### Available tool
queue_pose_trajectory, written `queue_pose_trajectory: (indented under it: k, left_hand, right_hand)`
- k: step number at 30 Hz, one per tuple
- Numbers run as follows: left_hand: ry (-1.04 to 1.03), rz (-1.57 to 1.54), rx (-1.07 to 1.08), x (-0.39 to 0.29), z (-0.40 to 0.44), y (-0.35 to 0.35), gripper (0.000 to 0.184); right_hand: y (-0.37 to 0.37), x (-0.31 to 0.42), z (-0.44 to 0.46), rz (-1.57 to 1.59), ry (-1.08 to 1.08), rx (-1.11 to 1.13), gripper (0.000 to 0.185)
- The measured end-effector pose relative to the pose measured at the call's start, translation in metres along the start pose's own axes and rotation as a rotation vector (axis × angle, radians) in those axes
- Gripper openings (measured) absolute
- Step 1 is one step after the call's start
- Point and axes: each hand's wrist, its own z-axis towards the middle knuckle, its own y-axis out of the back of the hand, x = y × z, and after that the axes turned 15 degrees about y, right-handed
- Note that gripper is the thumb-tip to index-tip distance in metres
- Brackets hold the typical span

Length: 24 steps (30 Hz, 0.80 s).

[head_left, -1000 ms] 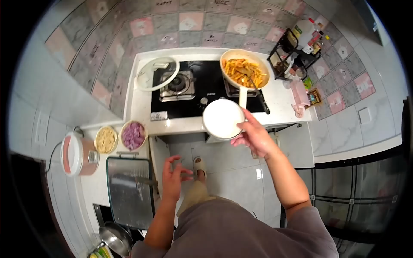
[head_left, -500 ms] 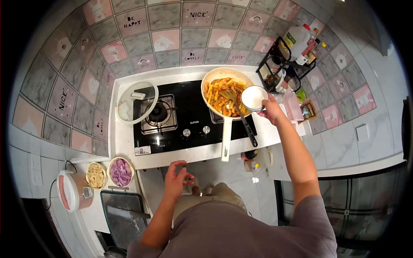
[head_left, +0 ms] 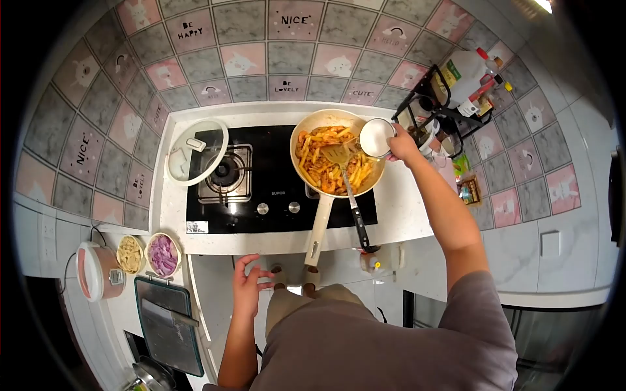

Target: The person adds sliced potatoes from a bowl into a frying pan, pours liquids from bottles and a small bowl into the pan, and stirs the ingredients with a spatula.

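Note:
My right hand (head_left: 403,144) grips a small white bowl (head_left: 375,139) by its edge, holding it over the right rim of the frying pan (head_left: 317,228). The bowl's inside is white; whether anything is left in it, I cannot tell. Reddish-yellow strips of food (head_left: 319,171) fill much of the pan. A slotted spatula (head_left: 351,195) rests in the food, its black handle leaning out over the front rim. My left hand (head_left: 248,283) hangs in front of the counter with its fingers apart, touching nothing.
A glass lid (head_left: 215,156) lies left of the bare burner (head_left: 225,171). Bowls of purple pieces (head_left: 163,255) and pale pieces (head_left: 130,255) stand at the left, near a cutting board (head_left: 166,345) with a knife (head_left: 171,315). A bottle rack (head_left: 450,111) stands at the back right.
The whole view has shifted with my head. My right hand has brought the bowl slightly farther back along the pan's right rim. The left hand stays free, fingers apart.

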Motion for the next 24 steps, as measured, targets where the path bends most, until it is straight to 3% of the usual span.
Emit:
queue_pose_trajectory:
  k: [3, 7, 9, 10, 12, 19, 24]
  left_hand:
    - [-0.018, -0.022, -0.017, 0.003, -0.004, -0.014, 0.025]
    - [-0.023, -0.019, -0.030, 0.007, -0.003, -0.027, 0.025]
    - [-0.031, -0.027, -0.041, 0.007, -0.004, -0.032, 0.024]
    - [-0.031, -0.027, -0.042, 0.008, -0.003, -0.033, 0.024]
    - [-0.014, -0.026, -0.036, 0.012, 0.000, -0.034, 0.024]
    - [-0.024, -0.004, -0.062, 0.010, -0.001, -0.048, 0.023]
    - [-0.010, 0.002, -0.060, 0.010, 0.002, -0.051, 0.023]
  right_hand:
    - [0.005, 0.007, 0.007, -0.085, 0.030, 0.111, 0.060]
    - [0.011, 0.030, 0.002, -0.421, 0.222, 0.130, 0.061]
    - [0.014, 0.032, 0.000, -0.667, 0.487, 0.078, 0.062]
    - [0.016, 0.033, -0.001, -0.666, 0.488, 0.079, 0.062]
    - [0.021, 0.037, -0.005, -0.756, 0.755, 0.041, 0.063]
    - [0.037, 0.074, -0.035, -0.996, 0.839, 0.094, 0.073]
    - [0.046, 0.070, -0.039, -0.928, 1.198, -0.110, 0.083]
